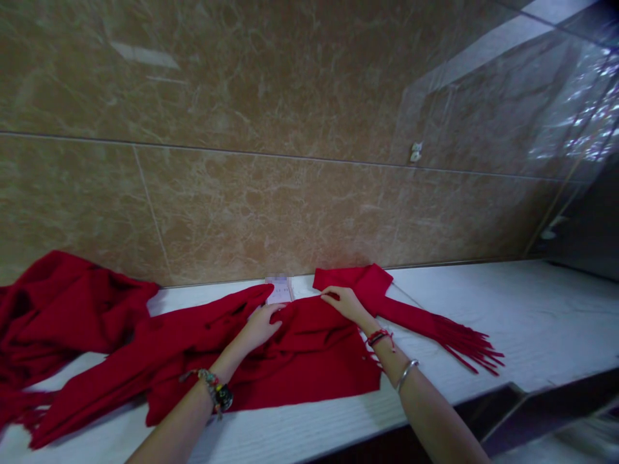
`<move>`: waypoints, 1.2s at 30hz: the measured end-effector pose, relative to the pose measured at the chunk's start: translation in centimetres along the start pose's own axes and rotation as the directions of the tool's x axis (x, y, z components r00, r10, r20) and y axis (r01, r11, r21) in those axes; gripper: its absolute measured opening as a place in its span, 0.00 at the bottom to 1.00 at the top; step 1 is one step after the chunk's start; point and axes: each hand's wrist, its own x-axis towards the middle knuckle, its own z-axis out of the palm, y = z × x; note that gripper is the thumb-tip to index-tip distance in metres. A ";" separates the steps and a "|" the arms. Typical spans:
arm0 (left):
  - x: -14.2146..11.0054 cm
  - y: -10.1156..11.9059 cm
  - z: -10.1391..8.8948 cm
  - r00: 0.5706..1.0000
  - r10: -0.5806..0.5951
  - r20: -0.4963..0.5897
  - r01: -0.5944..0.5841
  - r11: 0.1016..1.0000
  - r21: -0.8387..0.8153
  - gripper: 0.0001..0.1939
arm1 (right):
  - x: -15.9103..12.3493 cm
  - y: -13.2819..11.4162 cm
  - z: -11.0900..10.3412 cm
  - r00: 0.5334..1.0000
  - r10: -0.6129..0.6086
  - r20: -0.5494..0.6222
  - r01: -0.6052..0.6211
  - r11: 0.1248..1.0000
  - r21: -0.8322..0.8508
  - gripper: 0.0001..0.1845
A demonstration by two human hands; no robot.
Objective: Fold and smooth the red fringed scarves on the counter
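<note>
A red scarf [309, 380] lies spread on the white surface in front of me, its upper edge running between my hands. My left hand [264, 325] holds the cloth near that edge, fingers curled over it; the fingertips are partly hidden. To its right, my right hand [344, 304] pinches the same upper edge between thumb and fingers. Short fringe shows at the scarf's right end, below my right wrist. Just behind my left hand is a pale printed paper [279, 289], its lower part covered by the cloth.
A folded red scarf with long fringe [411, 316] lies to the right. More red cloth [72, 316] is heaped at the left. The white counter [532, 309] meets a brown marbled wall [271, 212] at the back. Dark open compartments [561, 403] sit below the counter's front edge.
</note>
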 end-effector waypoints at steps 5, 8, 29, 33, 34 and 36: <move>0.1 0.6 0.3 0.999 -0.018 -0.051 0.017 1.000 -0.017 0.19 | -0.1 0.6 -0.2 0.999 0.024 -0.037 -0.023 0.999 0.025 0.10; 0.0 1.2 0.6 0.999 -0.003 -0.054 0.000 0.998 -0.061 0.17 | -0.3 0.7 -0.2 0.998 0.050 -0.048 -0.048 0.998 0.040 0.11; -0.1 -0.2 0.6 0.973 -0.120 -0.198 0.065 0.962 -0.266 0.13 | 1.1 0.4 0.6 0.987 0.061 0.146 -0.104 0.946 0.307 0.09; -0.4 -0.1 -0.1 0.958 -0.173 -0.227 0.095 0.942 -0.321 0.14 | 0.5 1.9 -0.2 0.968 0.160 0.192 -0.231 0.867 0.442 0.15; -0.4 0.0 -0.2 0.957 -0.177 -0.228 0.095 0.940 -0.327 0.14 | 0.4 2.2 -0.3 0.964 0.175 0.202 -0.250 0.856 0.453 0.16; -0.6 0.3 -0.2 0.958 -0.174 -0.226 0.096 0.942 -0.322 0.14 | 0.3 2.4 -0.2 0.958 0.204 0.202 -0.277 0.844 0.459 0.16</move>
